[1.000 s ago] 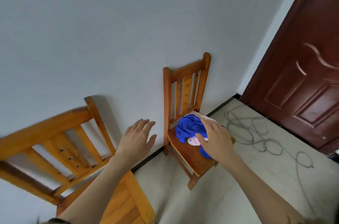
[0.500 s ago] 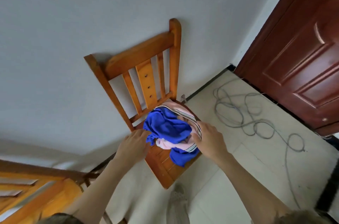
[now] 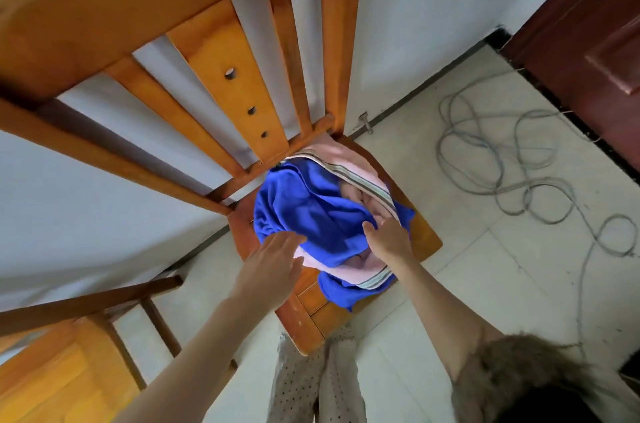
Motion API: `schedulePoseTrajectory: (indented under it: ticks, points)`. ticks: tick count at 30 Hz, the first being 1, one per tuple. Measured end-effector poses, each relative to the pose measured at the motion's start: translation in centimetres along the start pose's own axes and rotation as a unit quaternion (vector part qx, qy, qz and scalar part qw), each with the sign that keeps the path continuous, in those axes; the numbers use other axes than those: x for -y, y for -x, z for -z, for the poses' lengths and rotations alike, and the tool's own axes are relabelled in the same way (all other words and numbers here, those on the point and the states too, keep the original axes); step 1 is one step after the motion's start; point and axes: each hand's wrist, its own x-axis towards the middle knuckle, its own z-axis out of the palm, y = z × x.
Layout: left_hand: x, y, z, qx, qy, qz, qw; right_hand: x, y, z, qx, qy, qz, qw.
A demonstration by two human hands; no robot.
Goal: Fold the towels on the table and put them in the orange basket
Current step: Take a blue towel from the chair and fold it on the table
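- Blue towel (image 3: 311, 211) and pink striped towel (image 3: 360, 176) lie bundled on the wooden chair (image 3: 311, 322) seat, at 12 o'clock from me.
- My left hand (image 3: 273, 270) rests on the pile's 8 o'clock edge, fingers straight and holding nothing.
- My right hand (image 3: 389, 239) touches the pile; its fingertips are hidden, so grip unknown.
- Step, I judge: gathering towels; next, lift both together.
- No tabletop or orange basket in view.

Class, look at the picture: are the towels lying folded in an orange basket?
No: the blue towel and pink towel lie crumpled together on the wooden chair seat; no basket shows.
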Motion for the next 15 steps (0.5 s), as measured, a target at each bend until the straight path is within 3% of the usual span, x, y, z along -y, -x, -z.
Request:
schedulePoseTrajectory:
  ticks: [2,5,10,15]
  points:
    - [0.8,-0.9,-0.7,0.000,0.003,-0.007,1.000,0.2,-0.9,-1.0,-0.025,0.003,-0.017,1.000]
    - [1.6,-2.2,-0.8,-0.015,0.026,-0.004,1.000,1.3,-0.3,-1.8,-0.075,0.002,0.054,0.996]
    - [1.4,-4.1,1.8,-0.039,0.044,-0.064,0.996,4.2,3.8,-1.3,-0.069,-0.065,0.154,0.984]
    - [0.2,-4.3,5.7,-0.026,0.020,-0.125,0.992,7.7,7.5,1.6,-0.053,-0.046,0.239,0.968]
